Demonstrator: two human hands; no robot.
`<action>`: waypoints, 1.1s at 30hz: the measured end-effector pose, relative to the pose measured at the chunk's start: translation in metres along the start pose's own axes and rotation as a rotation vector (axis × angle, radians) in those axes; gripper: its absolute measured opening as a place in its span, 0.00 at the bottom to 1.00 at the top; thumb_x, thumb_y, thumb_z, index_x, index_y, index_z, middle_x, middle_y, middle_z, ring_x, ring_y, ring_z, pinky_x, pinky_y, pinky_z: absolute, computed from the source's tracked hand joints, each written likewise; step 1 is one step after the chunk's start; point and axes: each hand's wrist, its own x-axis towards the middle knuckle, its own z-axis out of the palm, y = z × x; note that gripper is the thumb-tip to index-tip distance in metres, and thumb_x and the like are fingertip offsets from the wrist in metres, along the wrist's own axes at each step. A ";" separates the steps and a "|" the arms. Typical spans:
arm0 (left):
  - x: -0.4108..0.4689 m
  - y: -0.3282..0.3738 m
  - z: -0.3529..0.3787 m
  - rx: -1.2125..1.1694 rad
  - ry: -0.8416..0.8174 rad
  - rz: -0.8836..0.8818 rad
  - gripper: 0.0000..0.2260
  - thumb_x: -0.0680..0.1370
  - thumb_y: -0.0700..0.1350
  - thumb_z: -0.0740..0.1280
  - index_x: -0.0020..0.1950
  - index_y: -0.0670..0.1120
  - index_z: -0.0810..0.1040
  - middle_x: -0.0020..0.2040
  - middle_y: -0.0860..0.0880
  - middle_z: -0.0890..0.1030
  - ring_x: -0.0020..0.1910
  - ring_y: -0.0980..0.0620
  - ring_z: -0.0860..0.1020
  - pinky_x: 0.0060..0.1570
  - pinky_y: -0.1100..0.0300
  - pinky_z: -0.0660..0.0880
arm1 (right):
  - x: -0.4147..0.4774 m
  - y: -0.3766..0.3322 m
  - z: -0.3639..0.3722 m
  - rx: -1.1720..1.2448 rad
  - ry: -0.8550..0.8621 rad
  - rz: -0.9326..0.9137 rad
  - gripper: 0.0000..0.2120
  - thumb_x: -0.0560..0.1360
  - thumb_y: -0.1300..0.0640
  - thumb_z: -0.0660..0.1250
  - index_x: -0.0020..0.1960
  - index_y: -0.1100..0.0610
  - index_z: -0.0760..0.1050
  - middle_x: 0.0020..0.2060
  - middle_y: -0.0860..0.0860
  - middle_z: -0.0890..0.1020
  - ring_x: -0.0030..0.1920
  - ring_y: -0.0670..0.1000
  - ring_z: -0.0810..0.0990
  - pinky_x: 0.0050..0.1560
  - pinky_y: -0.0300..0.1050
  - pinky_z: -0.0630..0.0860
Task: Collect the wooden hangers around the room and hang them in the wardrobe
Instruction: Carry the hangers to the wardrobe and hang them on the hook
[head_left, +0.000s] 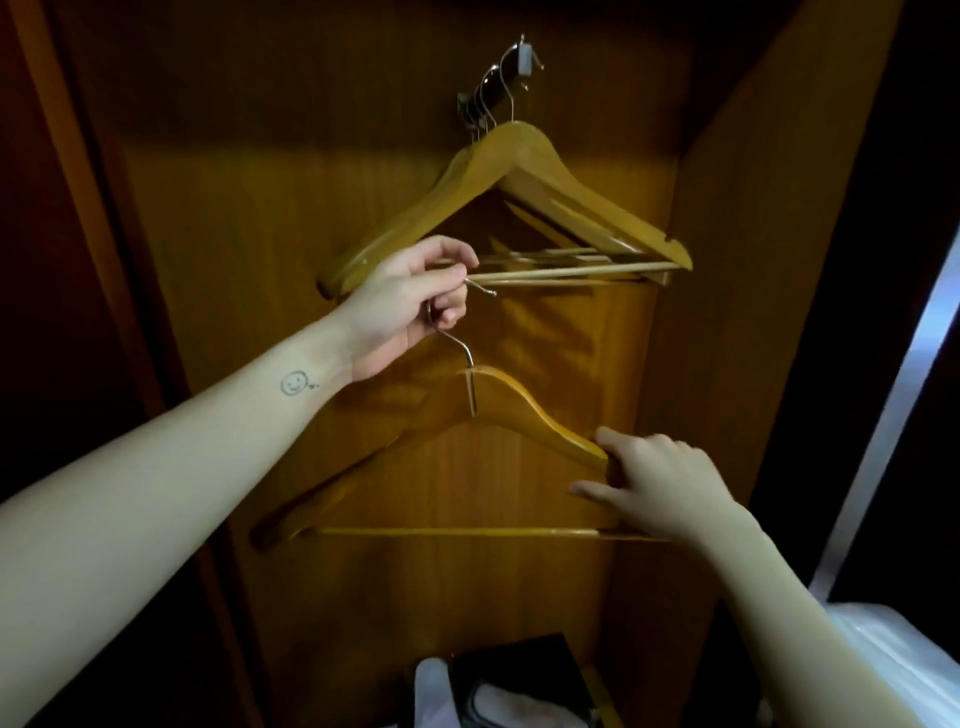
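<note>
While the left hand (410, 306) is pinching the metal hook (457, 343) of the wooden hanger (519, 405), the right hand (660, 483) is gripping its right shoulder; the long axis is running left-right. The rail (498, 88), carrying hung hangers (519, 156), is sitting above-right of the nearer left hand.

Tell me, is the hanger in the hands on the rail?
Not yet. The left hand grips the hanger by its hook below the rail, where other hangers hang; the right hand holds its side.
</note>
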 end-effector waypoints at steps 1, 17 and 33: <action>0.003 0.006 -0.001 0.036 -0.011 0.008 0.08 0.82 0.37 0.57 0.53 0.45 0.74 0.31 0.52 0.69 0.34 0.55 0.70 0.38 0.61 0.69 | 0.000 0.004 -0.003 0.001 0.040 -0.006 0.18 0.75 0.34 0.58 0.54 0.47 0.68 0.34 0.43 0.73 0.37 0.46 0.77 0.40 0.41 0.77; 0.017 -0.017 -0.060 0.921 -0.130 -0.093 0.26 0.73 0.62 0.62 0.69 0.58 0.64 0.61 0.57 0.75 0.57 0.60 0.76 0.58 0.58 0.77 | 0.091 0.052 -0.055 0.360 0.044 -0.138 0.09 0.78 0.47 0.61 0.51 0.52 0.73 0.34 0.48 0.75 0.32 0.44 0.74 0.34 0.39 0.70; 0.075 -0.003 -0.086 1.391 0.381 0.319 0.21 0.80 0.51 0.60 0.73 0.55 0.65 0.52 0.54 0.74 0.43 0.55 0.76 0.39 0.59 0.78 | 0.207 0.075 -0.105 0.013 0.442 -0.218 0.19 0.75 0.36 0.60 0.60 0.45 0.69 0.39 0.44 0.76 0.38 0.48 0.78 0.38 0.48 0.80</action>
